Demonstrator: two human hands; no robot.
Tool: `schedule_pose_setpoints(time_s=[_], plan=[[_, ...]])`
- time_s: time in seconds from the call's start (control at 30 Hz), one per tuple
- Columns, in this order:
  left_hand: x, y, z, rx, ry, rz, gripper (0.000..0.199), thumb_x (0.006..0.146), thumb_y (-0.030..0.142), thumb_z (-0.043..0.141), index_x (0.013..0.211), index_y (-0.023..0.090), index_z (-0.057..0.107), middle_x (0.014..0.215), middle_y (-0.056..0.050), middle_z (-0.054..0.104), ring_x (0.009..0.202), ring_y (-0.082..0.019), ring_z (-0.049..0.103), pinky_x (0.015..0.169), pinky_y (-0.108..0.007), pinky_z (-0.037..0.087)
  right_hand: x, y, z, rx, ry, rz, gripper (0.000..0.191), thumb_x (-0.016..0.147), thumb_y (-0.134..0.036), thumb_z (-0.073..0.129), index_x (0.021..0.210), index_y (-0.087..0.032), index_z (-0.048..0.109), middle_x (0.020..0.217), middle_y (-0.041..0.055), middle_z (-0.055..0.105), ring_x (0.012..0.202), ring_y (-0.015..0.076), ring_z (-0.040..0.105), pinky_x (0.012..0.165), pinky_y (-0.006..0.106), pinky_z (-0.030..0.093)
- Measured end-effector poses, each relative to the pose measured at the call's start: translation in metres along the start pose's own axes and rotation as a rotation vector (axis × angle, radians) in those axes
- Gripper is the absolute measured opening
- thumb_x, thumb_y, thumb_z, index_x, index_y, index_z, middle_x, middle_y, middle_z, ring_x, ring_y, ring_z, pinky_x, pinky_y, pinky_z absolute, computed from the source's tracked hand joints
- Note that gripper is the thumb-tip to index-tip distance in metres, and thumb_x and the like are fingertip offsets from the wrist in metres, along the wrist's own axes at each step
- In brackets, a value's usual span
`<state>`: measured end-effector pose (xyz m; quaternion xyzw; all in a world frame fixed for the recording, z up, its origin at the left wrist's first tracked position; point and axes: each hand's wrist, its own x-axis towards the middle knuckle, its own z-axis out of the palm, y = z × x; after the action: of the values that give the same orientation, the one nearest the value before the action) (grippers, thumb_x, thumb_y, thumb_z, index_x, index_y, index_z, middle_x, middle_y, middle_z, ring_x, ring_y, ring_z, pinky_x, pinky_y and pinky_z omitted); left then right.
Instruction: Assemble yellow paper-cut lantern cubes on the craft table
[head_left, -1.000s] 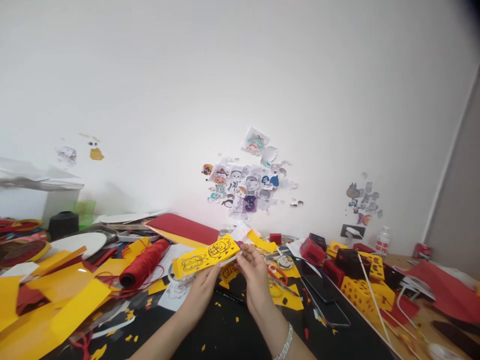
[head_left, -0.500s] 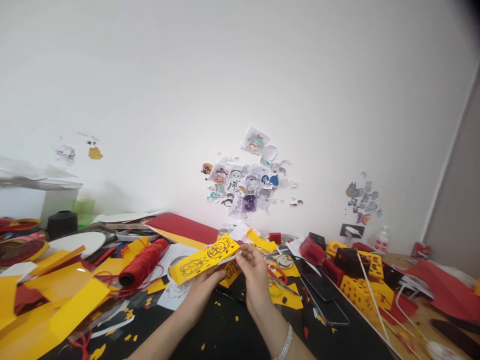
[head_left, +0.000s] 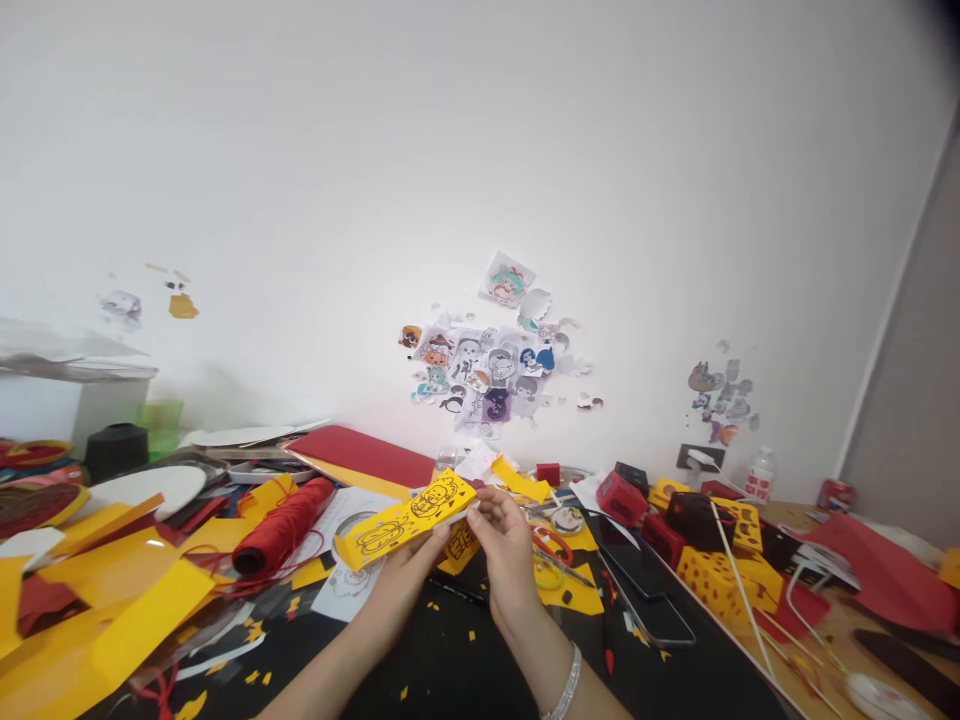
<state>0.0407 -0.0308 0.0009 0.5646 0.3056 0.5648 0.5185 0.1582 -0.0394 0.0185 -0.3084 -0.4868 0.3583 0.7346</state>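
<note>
A yellow paper strip [head_left: 405, 520] with black line drawings is held up over the black table top, folded so that a second drawn face shows below it. My left hand [head_left: 418, 565] grips its lower edge, thumb along the fold. At the strip's right end, my right hand [head_left: 504, 530] pinches a narrow white edge between thumb and fingers. What that white piece is, I cannot tell. Beneath the hands lie a dark pen [head_left: 457, 590] and a white sheet with a drawing [head_left: 346, 592], partly covered by the strip.
Left stands a red thread spool [head_left: 281, 525] beside cut yellow paper [head_left: 157, 620]. Two phones [head_left: 660, 615] lie to the right, near yellow spotted paper boxes [head_left: 727, 575]. Scissors with red handles [head_left: 553, 543] rest behind my right hand. Small yellow scraps are scattered about.
The view has shifted slightly. Both hands keep their hold on the yellow paper strip, with hardly any change in pose.
</note>
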Motion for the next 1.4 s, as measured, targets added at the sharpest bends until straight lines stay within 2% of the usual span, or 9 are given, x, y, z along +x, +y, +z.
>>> schedule_pose_setpoints(time_s=[0.13,0.27,0.37,0.6,0.8,1.0,1.17,1.4], plan=[[-0.002,0.006,0.003,0.049,0.013,0.009,0.056,0.073,0.056,0.057,0.108,0.013,0.065,0.122,-0.010,0.061,0.123,-0.031,0.045,0.103,-0.043,0.036,0.001,-0.001,-0.001,-0.040,-0.011,-0.026,0.022,0.069,-0.027,0.067,0.088,-0.018,0.059,0.082,0.0022,0.063,0.078,0.0155,0.059,0.070,0.027,0.049],[-0.004,0.009,0.004,0.061,0.016,0.011,0.053,0.073,0.055,0.056,0.105,0.014,0.067,0.116,-0.010,0.065,0.118,-0.032,0.050,0.099,-0.046,0.040,0.002,-0.003,-0.002,-0.140,0.001,-0.076,0.019,0.071,-0.027,0.064,0.087,-0.018,0.059,0.082,0.0026,0.063,0.077,0.0160,0.060,0.069,0.027,0.050],[-0.005,0.011,0.005,0.159,0.025,0.012,0.053,0.073,0.056,0.054,0.105,0.015,0.067,0.119,-0.010,0.063,0.117,-0.032,0.051,0.099,-0.045,0.040,0.001,-0.006,-0.002,-0.216,0.027,-0.122,0.016,0.072,-0.026,0.062,0.086,-0.018,0.059,0.081,0.0028,0.063,0.077,0.0167,0.061,0.069,0.028,0.050],[-0.005,0.008,0.006,0.394,0.089,0.085,0.057,0.074,0.058,0.046,0.110,0.017,0.063,0.128,-0.006,0.056,0.129,-0.026,0.038,0.111,-0.039,0.022,0.000,-0.005,-0.005,-0.410,0.088,-0.213,0.016,0.074,-0.023,0.062,0.089,-0.018,0.060,0.084,0.0047,0.065,0.077,0.0182,0.062,0.067,0.028,0.051],[-0.005,0.004,0.005,0.469,0.073,0.092,0.063,0.074,0.059,0.043,0.117,0.015,0.058,0.134,-0.008,0.051,0.132,-0.025,0.033,0.112,-0.038,0.017,0.004,0.002,-0.012,-0.558,0.090,-0.309,0.016,0.076,-0.023,0.061,0.092,-0.020,0.060,0.085,0.0043,0.063,0.079,0.0190,0.061,0.072,0.031,0.050],[-0.008,0.011,0.006,0.462,0.064,0.073,0.064,0.073,0.059,0.043,0.116,0.014,0.059,0.132,-0.009,0.052,0.130,-0.026,0.036,0.111,-0.038,0.021,0.003,-0.009,-0.015,-0.724,0.066,-0.473,0.015,0.077,-0.019,0.061,0.092,-0.022,0.061,0.084,0.0035,0.060,0.080,0.0192,0.058,0.075,0.033,0.047],[-0.007,0.012,0.006,0.367,0.016,0.048,0.058,0.075,0.057,0.044,0.112,0.017,0.062,0.129,-0.006,0.055,0.124,-0.026,0.044,0.107,-0.038,0.031,0.003,-0.015,-0.017,-0.830,0.030,-0.626,0.014,0.080,-0.019,0.059,0.093,-0.023,0.062,0.082,0.0037,0.060,0.079,0.0197,0.056,0.074,0.033,0.046],[-0.009,0.015,0.007,0.200,-0.005,-0.010,0.053,0.075,0.054,0.051,0.109,0.016,0.064,0.128,-0.007,0.056,0.123,-0.027,0.046,0.105,-0.038,0.034,0.003,-0.017,-0.016,-0.846,0.008,-0.691,0.012,0.082,-0.020,0.057,0.092,-0.023,0.063,0.080,0.0034,0.063,0.077,0.0205,0.055,0.070,0.033,0.045]])
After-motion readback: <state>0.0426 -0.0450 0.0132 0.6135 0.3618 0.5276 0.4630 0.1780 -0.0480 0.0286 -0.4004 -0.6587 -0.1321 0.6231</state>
